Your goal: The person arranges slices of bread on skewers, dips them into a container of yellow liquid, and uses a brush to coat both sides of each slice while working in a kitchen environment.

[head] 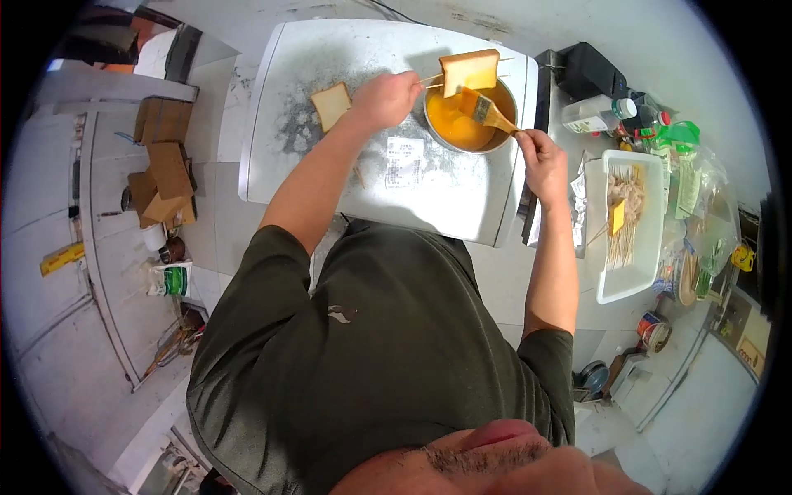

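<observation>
My left hand grips the ends of wooden skewers that run through a slice of bread. The slice is held over the back of a round metal bowl of orange-yellow liquid, and part of its face is stained yellow. With my right hand I hold a flat brush by its handle; its bristles are wet with the liquid, just below the slice. Another slice of bread rests on the white table, behind my left forearm. A printed paper slip lies near the middle.
On the right, a white plastic tub holds many skewers. Plastic bottles and a black box-like object stand behind it. Cardboard boxes are at the left. A thin stick lies on the table beside my left forearm.
</observation>
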{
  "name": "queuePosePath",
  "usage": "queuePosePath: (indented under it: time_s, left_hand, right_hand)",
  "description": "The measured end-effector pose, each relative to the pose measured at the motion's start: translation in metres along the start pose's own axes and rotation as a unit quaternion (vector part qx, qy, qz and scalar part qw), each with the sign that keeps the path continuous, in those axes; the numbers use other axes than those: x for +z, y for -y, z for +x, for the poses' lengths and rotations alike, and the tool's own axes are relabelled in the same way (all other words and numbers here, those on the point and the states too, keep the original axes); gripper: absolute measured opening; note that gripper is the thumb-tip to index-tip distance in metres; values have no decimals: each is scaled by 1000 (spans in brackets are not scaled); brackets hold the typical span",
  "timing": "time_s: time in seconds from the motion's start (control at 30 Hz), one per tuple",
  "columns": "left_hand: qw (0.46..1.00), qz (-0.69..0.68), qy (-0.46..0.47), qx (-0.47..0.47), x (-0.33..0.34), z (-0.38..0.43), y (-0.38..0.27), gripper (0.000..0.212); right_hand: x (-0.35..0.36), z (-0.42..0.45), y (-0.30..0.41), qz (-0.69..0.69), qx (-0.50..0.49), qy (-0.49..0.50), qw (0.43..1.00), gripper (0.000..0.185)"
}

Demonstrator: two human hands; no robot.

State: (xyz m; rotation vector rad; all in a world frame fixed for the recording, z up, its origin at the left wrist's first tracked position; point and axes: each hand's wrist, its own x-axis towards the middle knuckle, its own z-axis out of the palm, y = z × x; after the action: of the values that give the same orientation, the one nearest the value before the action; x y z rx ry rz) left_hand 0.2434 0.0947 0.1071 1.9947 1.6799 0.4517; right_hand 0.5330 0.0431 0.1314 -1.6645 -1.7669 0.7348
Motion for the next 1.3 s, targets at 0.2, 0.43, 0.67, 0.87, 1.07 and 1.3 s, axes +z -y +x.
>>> queuePosePath:
  time_s: [0.2,0.43,0.67,0.87,1.07,1.3]
  left_hand:
    - [999,-11,34,20,4,4,-13,25]
    - [1000,-8,13,23,4,2,-4,24]
    - [999,-36,4,37,-3,-7,2,25]
    - [998,-44,-35,5,-3,-14,17,27]
    - [999,-34,-32,-10,-1,-13,0,25]
    - [999,-19,-17,-35,8,-12,-6,24]
  right_hand:
    - [7,13,-7,-54,-12,-61,997,22]
    - [2,-8,-6,-50,-5,-107,993,21]
    - [21,8,-20,-128,96,-99,982,33]
    - [51,24,6,-245,66,21,967,30]
    - [84,42,10,-274,49,123,953,32]
    - [38,-5,-21,229,244,-74,939,33]
